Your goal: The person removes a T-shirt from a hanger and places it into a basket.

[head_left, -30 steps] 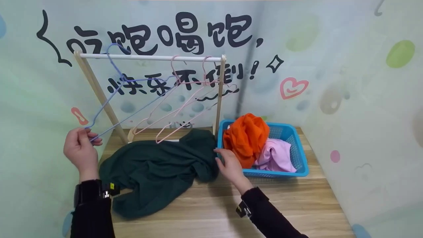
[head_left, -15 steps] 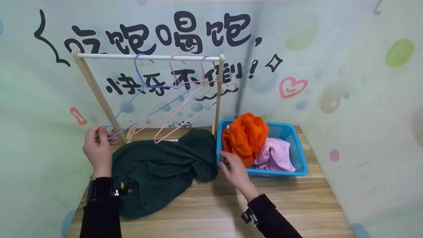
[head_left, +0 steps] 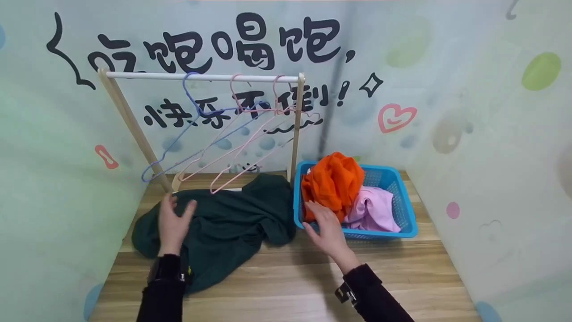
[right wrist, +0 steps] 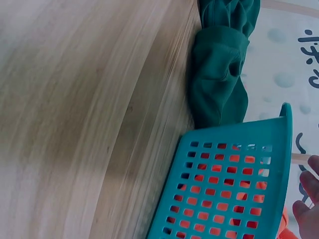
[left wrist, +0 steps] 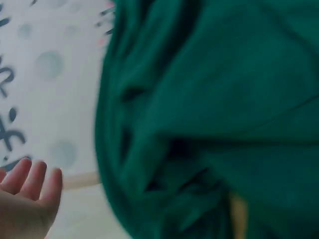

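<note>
The dark green garment [head_left: 219, 228] lies crumpled on the wooden table [head_left: 290, 286], just left of the blue basket [head_left: 404, 223] and touching its left wall. The left hand [head_left: 172, 223] is over the left part of this garment with the fingers spread and straight; it holds nothing. The right hand [head_left: 328, 226] is at the front left corner of the basket, fingers also relaxed and open, just beside the orange cloth [head_left: 333, 181] that is piled inside the basket. A pink cloth [head_left: 373, 210] lies to the right of the orange one in the same basket. Behind the garment, left of the basket, stands a small wooden rack [head_left: 201, 77]. On its rail hang a blue hanger [head_left: 187, 129] and two pink hangers [head_left: 250, 134].
</note>
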Available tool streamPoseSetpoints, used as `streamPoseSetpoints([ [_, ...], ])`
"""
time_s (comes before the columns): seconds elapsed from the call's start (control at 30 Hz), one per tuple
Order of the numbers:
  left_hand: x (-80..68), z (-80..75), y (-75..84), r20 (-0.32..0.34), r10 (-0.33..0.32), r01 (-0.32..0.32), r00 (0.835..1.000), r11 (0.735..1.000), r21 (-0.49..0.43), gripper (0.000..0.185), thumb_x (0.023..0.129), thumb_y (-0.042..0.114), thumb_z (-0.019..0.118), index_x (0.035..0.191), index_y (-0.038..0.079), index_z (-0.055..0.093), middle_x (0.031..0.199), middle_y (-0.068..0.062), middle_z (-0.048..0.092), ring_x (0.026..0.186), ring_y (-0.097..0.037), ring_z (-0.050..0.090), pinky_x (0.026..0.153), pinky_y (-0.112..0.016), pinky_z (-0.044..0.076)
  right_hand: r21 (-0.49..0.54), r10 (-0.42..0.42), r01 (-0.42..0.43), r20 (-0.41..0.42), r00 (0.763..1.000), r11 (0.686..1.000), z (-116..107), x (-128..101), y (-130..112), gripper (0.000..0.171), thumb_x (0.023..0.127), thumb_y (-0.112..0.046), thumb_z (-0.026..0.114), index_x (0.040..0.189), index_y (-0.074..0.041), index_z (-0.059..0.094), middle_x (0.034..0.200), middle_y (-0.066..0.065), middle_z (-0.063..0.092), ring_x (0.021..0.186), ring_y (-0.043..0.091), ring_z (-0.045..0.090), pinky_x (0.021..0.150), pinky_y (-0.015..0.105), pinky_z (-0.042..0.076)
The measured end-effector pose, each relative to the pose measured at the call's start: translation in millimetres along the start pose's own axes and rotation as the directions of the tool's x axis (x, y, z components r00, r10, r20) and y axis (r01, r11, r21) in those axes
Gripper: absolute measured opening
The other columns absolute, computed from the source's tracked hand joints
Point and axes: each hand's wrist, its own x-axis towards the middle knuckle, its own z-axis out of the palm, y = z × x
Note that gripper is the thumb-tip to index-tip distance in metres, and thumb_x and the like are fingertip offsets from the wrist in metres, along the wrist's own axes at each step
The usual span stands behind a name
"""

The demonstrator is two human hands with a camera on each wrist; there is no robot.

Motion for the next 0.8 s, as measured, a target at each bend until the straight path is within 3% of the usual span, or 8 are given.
streamPoseSetpoints([
  [0.07, -5.4, 12.7, -7.2, 0.077, 0.037, -0.048, 0.996, 0.988, 0.144, 0.085, 0.09, 0.043, 0.071, 0.152, 0.002, 0.03, 0.151, -0.025, 0.035, 0.139, -0.044, 0.029, 0.112, -0.059, 0.022, -0.001, 0.004, -0.004, 0.0, 1.0, 1.0, -1, -1, 2, 0.051, 0.096, -0.022, 0.066, 0.142, -0.006, 0.051, 0.146, 0.009, 0.051, 0.134, 0.029, 0.046, 0.111, 0.051, 0.032],
  [0.13, -11.8, 24.0, -13.1, 0.155, 0.058, -0.1, 0.986, 0.956, 0.277, 0.092, 0.086, 0.048, 0.074, 0.154, 0.006, 0.03, 0.155, -0.025, 0.027, 0.142, -0.048, 0.02, 0.111, -0.066, 0.016, -0.007, 0.011, -0.011, 0.004, 1.0, 1.0, -1, -3, 4, 0.052, 0.096, -0.024, 0.066, 0.142, -0.006, 0.051, 0.146, 0.009, 0.05, 0.135, 0.029, 0.045, 0.112, 0.052, 0.03],
  [0.23, -21.8, 37.8, -18.0, 0.268, 0.027, -0.137, 0.963, 0.906, 0.4, 0.104, 0.079, 0.057, 0.076, 0.157, 0.012, 0.024, 0.16, -0.024, 0.015, 0.143, -0.052, 0.009, 0.104, -0.076, 0.013, -0.038, 0.015, -0.014, 0.021, 1.0, 0.999, -2, -3, 7, 0.053, 0.097, -0.028, 0.064, 0.143, -0.006, 0.05, 0.148, 0.011, 0.049, 0.136, 0.032, 0.042, 0.113, 0.055, 0.027],
  [0.4, -33.0, 57.3, -21.4, 0.411, -0.027, -0.171, 0.911, 0.883, 0.437, 0.114, 0.074, 0.059, 0.079, 0.159, 0.015, 0.017, 0.162, -0.023, 0.008, 0.143, -0.055, 0.002, 0.1, -0.081, 0.009, -0.113, 0.02, -0.013, 0.055, 0.998, 0.994, -8, -2, 10, 0.06, 0.095, -0.034, 0.064, 0.145, -0.006, 0.048, 0.15, 0.014, 0.045, 0.139, 0.036, 0.038, 0.113, 0.061, 0.021],
  [0.6, -41.3, 75.5, -25.2, 0.502, -0.098, -0.182, 0.86, 0.859, 0.479, 0.121, 0.069, 0.059, 0.083, 0.16, 0.021, 0.013, 0.158, -0.025, 0.022, 0.14, -0.058, 0.007, 0.098, -0.083, 0.01, -0.17, 0.049, -0.032, 0.099, 0.994, 0.985, -15, -4, 15, 0.067, 0.094, -0.044, 0.062, 0.149, -0.01, 0.043, 0.154, 0.014, 0.039, 0.144, 0.034, 0.029, 0.114, 0.062, 0.016],
  [0.7, -46.2, 81.7, -28.0, 0.506, -0.123, -0.181, 0.854, 0.841, 0.51, 0.123, 0.067, 0.057, 0.085, 0.16, 0.022, 0.014, 0.152, -0.027, 0.033, 0.138, -0.059, 0.015, 0.097, -0.082, 0.014, -0.172, 0.07, -0.049, 0.114, 0.991, 0.984, -18, -4, 17, 0.069, 0.095, -0.047, 0.061, 0.15, -0.012, 0.042, 0.156, 0.013, 0.037, 0.145, 0.033, 0.026, 0.114, 0.062, 0.013],
  [0.8, -50.3, 87.0, -30.9, 0.489, -0.127, -0.188, 0.863, 0.817, 0.546, 0.122, 0.066, 0.056, 0.087, 0.16, 0.021, 0.017, 0.146, -0.028, 0.039, 0.133, -0.058, 0.025, 0.095, -0.082, 0.02, -0.166, 0.086, -0.065, 0.118, 0.989, 0.984, -21, -3, 17, 0.069, 0.095, -0.048, 0.06, 0.151, -0.013, 0.042, 0.156, 0.013, 0.036, 0.146, 0.033, 0.026, 0.114, 0.062, 0.012],
])
